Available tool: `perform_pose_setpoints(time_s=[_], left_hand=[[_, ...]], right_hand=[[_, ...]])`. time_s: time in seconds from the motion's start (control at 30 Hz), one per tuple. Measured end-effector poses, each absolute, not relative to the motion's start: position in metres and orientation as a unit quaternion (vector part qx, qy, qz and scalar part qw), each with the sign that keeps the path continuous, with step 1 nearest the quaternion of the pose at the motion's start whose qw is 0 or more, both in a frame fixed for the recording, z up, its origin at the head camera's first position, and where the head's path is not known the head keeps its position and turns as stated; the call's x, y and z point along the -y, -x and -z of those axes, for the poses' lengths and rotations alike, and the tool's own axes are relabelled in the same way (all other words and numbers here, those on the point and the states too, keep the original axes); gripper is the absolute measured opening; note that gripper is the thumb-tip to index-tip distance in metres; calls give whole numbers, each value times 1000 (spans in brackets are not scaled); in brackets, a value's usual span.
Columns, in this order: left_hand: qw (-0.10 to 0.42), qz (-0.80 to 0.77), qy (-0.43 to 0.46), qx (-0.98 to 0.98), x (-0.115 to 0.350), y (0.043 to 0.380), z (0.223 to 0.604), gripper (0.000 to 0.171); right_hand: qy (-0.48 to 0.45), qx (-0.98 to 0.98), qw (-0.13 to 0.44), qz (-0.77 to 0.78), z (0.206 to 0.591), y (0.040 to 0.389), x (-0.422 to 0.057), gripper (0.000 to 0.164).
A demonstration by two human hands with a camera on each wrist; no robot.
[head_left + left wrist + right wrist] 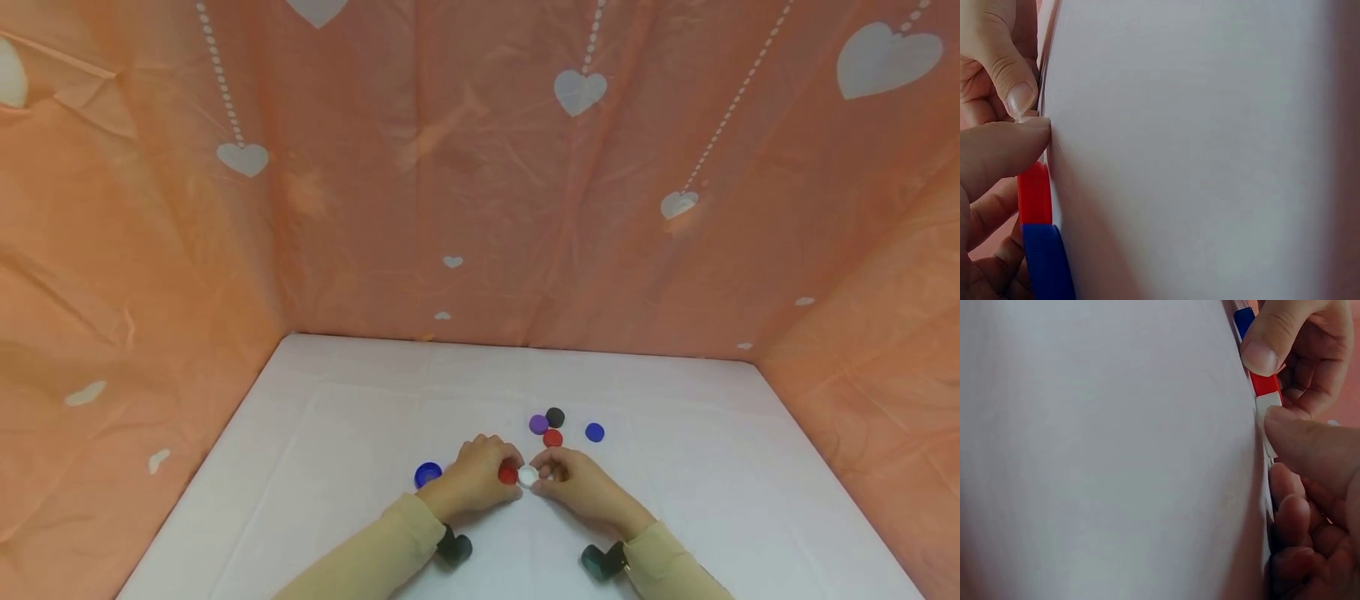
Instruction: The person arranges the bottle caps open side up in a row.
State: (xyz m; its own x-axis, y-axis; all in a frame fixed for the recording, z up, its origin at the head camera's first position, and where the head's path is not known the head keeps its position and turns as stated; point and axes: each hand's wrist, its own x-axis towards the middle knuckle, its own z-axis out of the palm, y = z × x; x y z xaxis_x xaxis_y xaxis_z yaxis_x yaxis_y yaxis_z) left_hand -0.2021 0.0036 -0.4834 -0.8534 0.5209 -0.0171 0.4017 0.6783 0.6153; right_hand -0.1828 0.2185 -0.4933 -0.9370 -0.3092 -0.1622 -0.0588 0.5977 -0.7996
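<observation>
White cap (528, 476), pinched by the right hand (581, 485), sits beside the red cap (507, 474) the left hand (477, 477) grips.

The red cap (507, 474) and white cap (528, 476) are smooth plastic; the blue cap (1049, 264) is plastic too, its side perhaps finely ribbed, though blurred. The white table cover (360, 408) is matt; the orange backdrop (487, 183), creased sheeting, faintly glossy.
</observation>
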Motion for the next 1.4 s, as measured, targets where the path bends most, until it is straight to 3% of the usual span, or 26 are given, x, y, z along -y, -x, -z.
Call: perform_pose_setpoints(time_s=[0.17, 0.37, 0.7, 1.4], left_hand=[[122, -336, -242, -902, -4, 205, 480, 34], [138, -396, -224, -880, -10, 217, 475, 36], [104, -395, -182, -895, -40, 225, 473, 36], [108, -375, -140, -910, -52, 225, 475, 38]], right_hand=[[91, -873, 133, 460, 492, 182, -224, 23], [43, -864, 74, 496, 488, 185, -232, 21], [17, -878, 13, 478, 483, 193, -234, 28], [8, -900, 24, 434, 484, 197, -228, 31]])
